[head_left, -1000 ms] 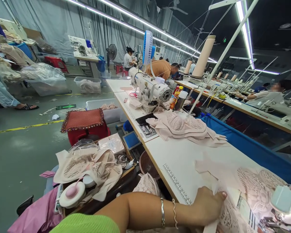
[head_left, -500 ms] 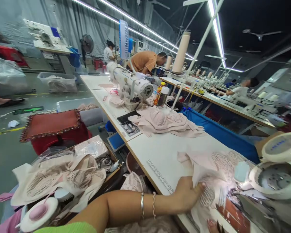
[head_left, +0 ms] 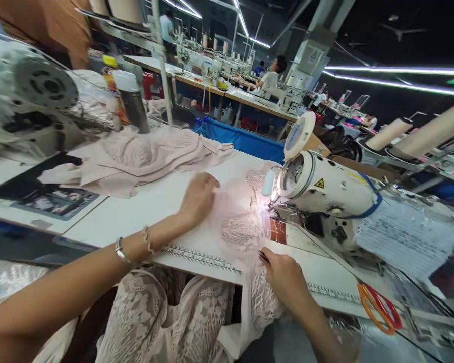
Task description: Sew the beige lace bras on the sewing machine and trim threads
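Note:
A pale pink lace bra piece (head_left: 238, 232) lies under the lit needle area of the white sewing machine (head_left: 306, 176), its lower part hanging over the table's front edge. My left hand (head_left: 199, 201), a little blurred, is closed at the piece's left edge, fingertips on the cloth. My right hand (head_left: 285, 277) is closed near the front edge, beside the lace. Between its thumb and finger shows a small dark pointed tool (head_left: 264, 256), mostly hidden by the hand. More lace bra pieces (head_left: 166, 312) lie below the table edge.
A stack of pink bra pieces (head_left: 136, 156) lies at the back left, near a spray can (head_left: 130, 101) and a second sewing machine (head_left: 34, 85). A ruler strip (head_left: 200, 258) runs along the front edge. Orange-handled scissors (head_left: 376, 307) lie at the right. Other people sit farther back.
The view has swung right, bringing the near sewing machine fully into sight. My left hand has shifted to the cloth's far-left edge. My right hand, barely visible before, now shows clearly.

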A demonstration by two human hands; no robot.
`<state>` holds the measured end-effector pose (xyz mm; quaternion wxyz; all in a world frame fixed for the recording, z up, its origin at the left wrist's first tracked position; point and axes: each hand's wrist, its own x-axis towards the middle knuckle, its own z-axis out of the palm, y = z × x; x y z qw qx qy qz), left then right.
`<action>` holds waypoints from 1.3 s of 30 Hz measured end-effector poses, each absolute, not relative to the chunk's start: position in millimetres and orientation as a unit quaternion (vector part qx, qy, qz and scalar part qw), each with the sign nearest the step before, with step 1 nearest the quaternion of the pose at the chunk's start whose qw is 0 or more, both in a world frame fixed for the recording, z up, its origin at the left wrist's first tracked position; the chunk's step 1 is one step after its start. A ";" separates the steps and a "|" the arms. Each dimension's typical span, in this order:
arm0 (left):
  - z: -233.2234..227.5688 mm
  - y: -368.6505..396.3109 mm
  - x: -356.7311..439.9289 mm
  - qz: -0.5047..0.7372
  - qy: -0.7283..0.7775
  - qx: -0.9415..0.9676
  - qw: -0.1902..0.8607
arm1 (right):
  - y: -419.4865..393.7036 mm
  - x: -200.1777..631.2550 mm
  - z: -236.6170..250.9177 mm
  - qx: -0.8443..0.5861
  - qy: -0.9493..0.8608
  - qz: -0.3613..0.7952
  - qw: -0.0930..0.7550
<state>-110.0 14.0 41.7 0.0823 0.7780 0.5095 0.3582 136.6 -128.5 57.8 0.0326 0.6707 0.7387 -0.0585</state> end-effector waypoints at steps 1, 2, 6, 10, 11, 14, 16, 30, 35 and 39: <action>37.7 3.8 -94.7 0.330 0.432 0.833 0.099 | -124.2 139.8 69.5 0.645 0.758 -0.085 0.045; 33.2 -6.6 -78.0 0.294 0.341 0.885 0.119 | -119.1 144.7 82.5 0.615 0.778 -0.118 0.049; 14.2 -34.1 -19.5 0.164 0.080 0.978 0.105 | -94.5 173.4 128.4 0.545 0.816 -0.178 0.080; 5.4 -24.7 -3.0 0.189 0.132 0.966 0.120 | -70.2 190.9 117.1 0.634 0.759 -0.054 0.141; 5.0 -18.1 -3.7 0.202 0.129 0.960 0.144 | -64.8 191.5 104.5 0.655 0.745 -0.026 0.126; 4.5 4.1 -6.5 0.238 0.133 0.932 0.238 | -50.2 188.7 59.6 0.706 0.708 -0.011 -0.015; 3.4 15.7 -5.4 0.258 0.162 0.913 0.269 | -42.7 186.2 35.0 0.739 0.665 -0.030 -0.102; -4.9 -5.5 -5.6 0.210 0.190 0.955 -0.084 | -45.3 181.5 15.4 0.697 0.670 -0.033 -0.252; 0.1 -4.5 -5.1 0.206 0.178 0.958 -0.093 | -49.2 176.9 8.9 0.696 0.675 -0.005 -0.246; 4.4 2.0 -6.2 0.195 0.161 0.966 -0.049 | -50.7 173.2 3.0 0.702 0.684 0.025 -0.197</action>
